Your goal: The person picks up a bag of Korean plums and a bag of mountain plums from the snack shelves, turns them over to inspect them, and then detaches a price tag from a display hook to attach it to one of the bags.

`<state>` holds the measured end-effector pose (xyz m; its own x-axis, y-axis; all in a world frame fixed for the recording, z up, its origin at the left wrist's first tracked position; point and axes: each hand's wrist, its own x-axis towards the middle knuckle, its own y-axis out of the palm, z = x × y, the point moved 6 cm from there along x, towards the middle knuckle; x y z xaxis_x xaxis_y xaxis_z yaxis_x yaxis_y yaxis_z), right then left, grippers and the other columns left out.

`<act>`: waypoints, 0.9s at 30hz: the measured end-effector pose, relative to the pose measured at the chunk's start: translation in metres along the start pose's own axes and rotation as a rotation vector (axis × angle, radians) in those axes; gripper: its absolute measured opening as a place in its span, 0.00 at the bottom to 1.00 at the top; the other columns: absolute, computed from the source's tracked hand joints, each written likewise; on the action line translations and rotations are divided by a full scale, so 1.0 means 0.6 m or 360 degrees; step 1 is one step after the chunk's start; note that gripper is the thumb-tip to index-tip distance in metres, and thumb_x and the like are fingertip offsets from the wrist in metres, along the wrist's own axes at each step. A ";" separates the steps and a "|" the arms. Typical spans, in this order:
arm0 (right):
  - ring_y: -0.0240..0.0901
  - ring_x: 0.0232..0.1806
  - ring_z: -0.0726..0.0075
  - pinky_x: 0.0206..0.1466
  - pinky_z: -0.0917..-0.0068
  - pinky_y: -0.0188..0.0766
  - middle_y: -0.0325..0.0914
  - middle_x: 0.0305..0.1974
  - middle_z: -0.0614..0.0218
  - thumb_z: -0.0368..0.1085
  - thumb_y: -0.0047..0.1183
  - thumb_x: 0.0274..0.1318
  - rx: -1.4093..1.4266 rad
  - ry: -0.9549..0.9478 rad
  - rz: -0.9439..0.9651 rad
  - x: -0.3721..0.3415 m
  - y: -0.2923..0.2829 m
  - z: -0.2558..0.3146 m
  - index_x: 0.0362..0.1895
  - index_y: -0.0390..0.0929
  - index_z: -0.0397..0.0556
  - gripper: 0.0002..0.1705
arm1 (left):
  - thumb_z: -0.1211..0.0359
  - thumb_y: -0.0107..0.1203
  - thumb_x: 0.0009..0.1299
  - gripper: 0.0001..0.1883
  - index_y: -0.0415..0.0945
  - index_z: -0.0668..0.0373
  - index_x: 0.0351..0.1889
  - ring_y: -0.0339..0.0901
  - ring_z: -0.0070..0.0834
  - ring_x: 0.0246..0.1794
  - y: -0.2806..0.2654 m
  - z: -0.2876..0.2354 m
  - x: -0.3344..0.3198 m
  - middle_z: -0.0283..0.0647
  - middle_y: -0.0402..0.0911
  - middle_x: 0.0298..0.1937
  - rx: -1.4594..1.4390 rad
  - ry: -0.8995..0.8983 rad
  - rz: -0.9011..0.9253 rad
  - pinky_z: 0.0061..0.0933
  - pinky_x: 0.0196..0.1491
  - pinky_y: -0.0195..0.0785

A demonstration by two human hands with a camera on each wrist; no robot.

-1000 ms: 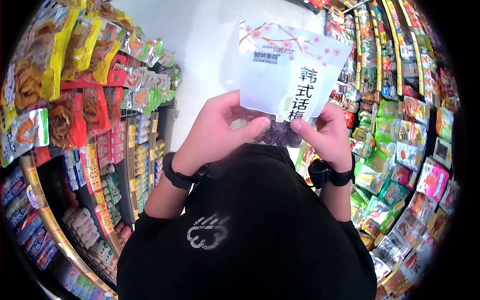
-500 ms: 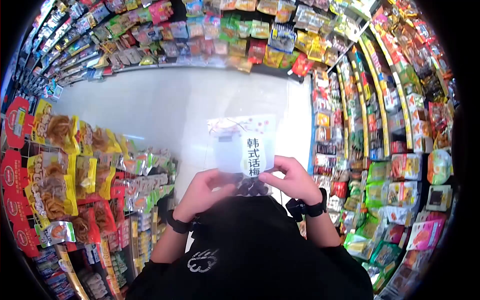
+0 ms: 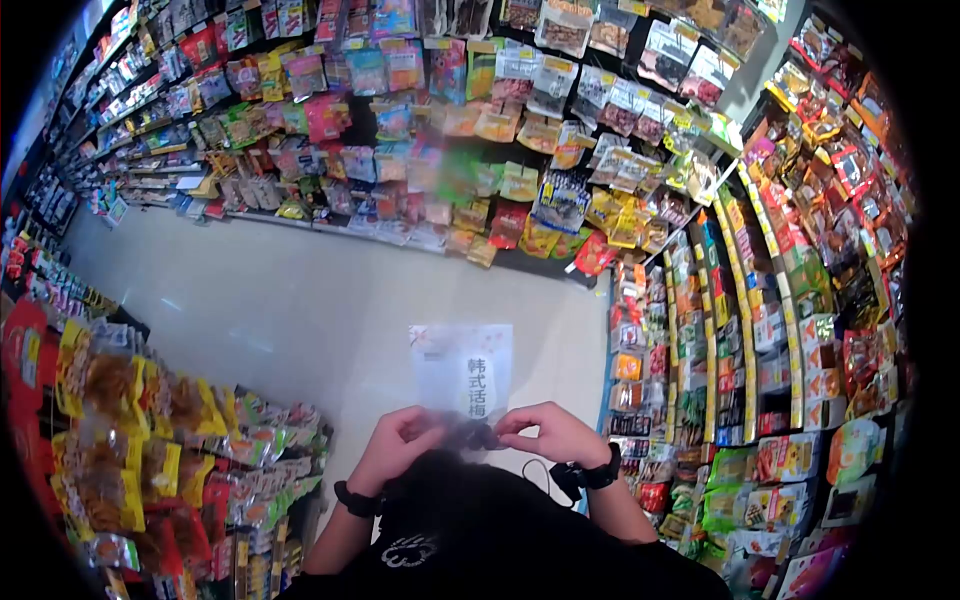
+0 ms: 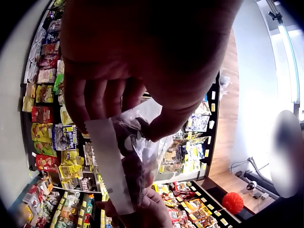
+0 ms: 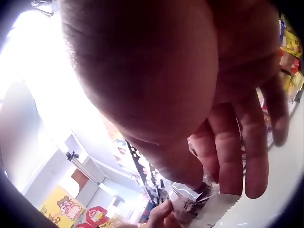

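In the head view, a white bag of preserved plums [image 3: 440,375] is held up in front of the dark shirt, its printed front with large black characters facing me. Dark plums show through the clear lower part. My left hand [image 3: 395,445] grips the lower left side, and my right hand [image 3: 555,432] pinches the lower right side between thumb and fingers. From the left wrist, the bag's pale serrated edge [image 4: 107,161] and dark contents appear below the left thumb. The right wrist view shows the bag's corner [image 5: 221,209] at the right thumb and fingertips.
Snack racks surround the pale floor [image 3: 250,300]: a long wall of hanging bags [image 3: 400,120] across the far side, tiered shelves [image 3: 780,350] on the right. Yellow snack packets [image 3: 110,400] hang near on the left, short of my left hand.
The head view has tilted up, bringing the far shelves into sight, so the bag and both hands sit lower and smaller in it. Both hands keep hold of the bag.
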<state>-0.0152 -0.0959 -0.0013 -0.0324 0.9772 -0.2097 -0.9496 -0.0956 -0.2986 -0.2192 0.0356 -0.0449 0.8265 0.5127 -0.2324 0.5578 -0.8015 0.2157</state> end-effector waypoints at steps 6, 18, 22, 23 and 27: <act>0.82 0.41 0.75 0.51 0.74 0.77 0.88 0.39 0.67 0.36 0.62 0.67 0.0011 0.0064 -0.0103 0.122 -0.117 -0.012 0.50 0.85 0.43 0.12 | 0.75 0.60 0.75 0.16 0.78 0.68 0.60 0.84 0.25 0.53 -0.049 -0.029 0.182 0.41 0.87 0.52 -0.0100 0.0050 0.0120 0.27 0.58 0.76; 0.83 0.42 0.75 0.48 0.75 0.78 0.88 0.38 0.65 0.35 0.63 0.66 -0.0097 0.0026 -0.0533 0.312 -0.319 0.016 0.49 0.85 0.41 0.12 | 0.77 0.57 0.75 0.15 0.77 0.67 0.59 0.80 0.19 0.50 -0.145 -0.150 0.501 0.37 0.85 0.51 -0.0051 0.0115 0.0277 0.22 0.53 0.74; 0.84 0.42 0.74 0.48 0.76 0.79 0.88 0.39 0.64 0.32 0.60 0.68 0.0160 0.0081 -0.0726 0.308 -0.354 -0.001 0.51 0.84 0.40 0.11 | 0.79 0.55 0.75 0.17 0.74 0.70 0.61 0.83 0.24 0.49 -0.131 -0.173 0.559 0.43 0.85 0.53 -0.0189 0.0151 0.0221 0.26 0.53 0.77; 0.84 0.42 0.74 0.48 0.76 0.79 0.88 0.39 0.64 0.32 0.60 0.68 0.0177 0.0079 -0.0746 0.308 -0.365 -0.008 0.51 0.84 0.40 0.11 | 0.79 0.55 0.75 0.18 0.73 0.71 0.62 0.83 0.25 0.50 -0.121 -0.182 0.570 0.43 0.85 0.54 -0.0120 0.0139 0.0216 0.27 0.53 0.77; 0.82 0.40 0.75 0.43 0.75 0.77 0.87 0.38 0.67 0.33 0.57 0.69 0.0288 0.0187 -0.0788 0.316 -0.413 -0.052 0.52 0.85 0.43 0.12 | 0.79 0.56 0.76 0.19 0.73 0.70 0.64 0.83 0.25 0.53 -0.092 -0.193 0.626 0.44 0.84 0.56 -0.0086 0.0162 0.0330 0.26 0.55 0.77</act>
<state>0.2240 0.1069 0.0040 0.4579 0.8683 -0.1906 -0.8813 0.4154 -0.2252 0.0691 0.3077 -0.0343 0.9256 0.3696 -0.0815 0.3764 -0.8766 0.2998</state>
